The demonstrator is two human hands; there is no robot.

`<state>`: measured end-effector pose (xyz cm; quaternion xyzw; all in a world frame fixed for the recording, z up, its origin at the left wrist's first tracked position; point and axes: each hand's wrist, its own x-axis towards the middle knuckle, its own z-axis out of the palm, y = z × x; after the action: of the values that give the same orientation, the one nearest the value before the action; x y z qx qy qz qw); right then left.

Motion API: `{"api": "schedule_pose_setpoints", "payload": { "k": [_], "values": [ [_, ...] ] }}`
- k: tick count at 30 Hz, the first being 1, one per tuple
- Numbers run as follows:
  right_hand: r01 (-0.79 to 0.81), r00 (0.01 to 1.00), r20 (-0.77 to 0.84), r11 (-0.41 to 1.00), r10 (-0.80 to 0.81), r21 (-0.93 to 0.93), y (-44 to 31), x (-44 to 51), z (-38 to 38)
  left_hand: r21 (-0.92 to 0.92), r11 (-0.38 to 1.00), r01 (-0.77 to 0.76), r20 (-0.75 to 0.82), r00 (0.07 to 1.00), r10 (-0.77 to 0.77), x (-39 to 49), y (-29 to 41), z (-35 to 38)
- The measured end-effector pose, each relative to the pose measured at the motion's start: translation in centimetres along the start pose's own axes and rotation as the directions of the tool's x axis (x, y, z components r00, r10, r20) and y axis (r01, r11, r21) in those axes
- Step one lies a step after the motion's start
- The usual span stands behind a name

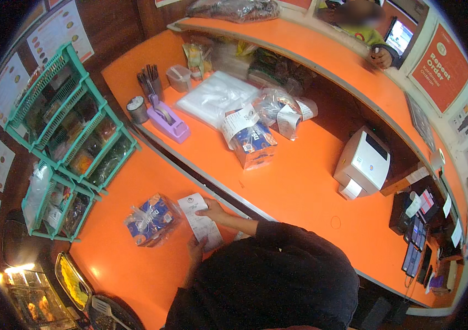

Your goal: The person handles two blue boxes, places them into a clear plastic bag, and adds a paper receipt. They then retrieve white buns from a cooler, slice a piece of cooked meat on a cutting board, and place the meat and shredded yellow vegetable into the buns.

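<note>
A white printed paper slip, long and narrow, is stretched between my two hands above the orange counter. My right hand pinches its right edge near the top. Lower down, my left hand grips the near part of the slip, partly in shadow. Just left of the paper, a blue and orange food box in a knotted clear plastic bag rests on the counter. A similar bagged box with a paper slip over its top stands on the far counter section.
Beyond are a purple tape dispenser, a stack of clear plastic bags and a label printer. Green tiered baskets stand left. A pan with a spatula is at lower left, phones at right. Another person's hand is at the window.
</note>
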<state>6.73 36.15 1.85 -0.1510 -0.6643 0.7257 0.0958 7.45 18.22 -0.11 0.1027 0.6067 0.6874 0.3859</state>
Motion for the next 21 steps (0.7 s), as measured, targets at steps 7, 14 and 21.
{"api": "schedule_pose_setpoints", "payload": {
  "k": [7, 14, 21],
  "values": [
    [0.013, 0.999, 0.048, 0.991, -0.019, 0.131, 0.7, 0.5, 0.4, -0.046, 0.997, -0.054, -0.055, 0.997, 0.052, 0.1, -0.2, 0.2],
    [0.008, 0.998, 0.059, 0.997, -0.013, 0.076, 1.4, 0.9, 0.5, -0.001, 0.999, -0.039, -0.065, 0.997, 0.039, 0.3, -0.4, -0.4],
    [0.103, 0.995, -0.010, 0.991, -0.104, -0.089, 0.6, 2.9, 1.1, 0.224, 0.974, 0.033, -0.147, 0.989, 0.000, 0.3, 2.8, -0.4]
  ]
}}
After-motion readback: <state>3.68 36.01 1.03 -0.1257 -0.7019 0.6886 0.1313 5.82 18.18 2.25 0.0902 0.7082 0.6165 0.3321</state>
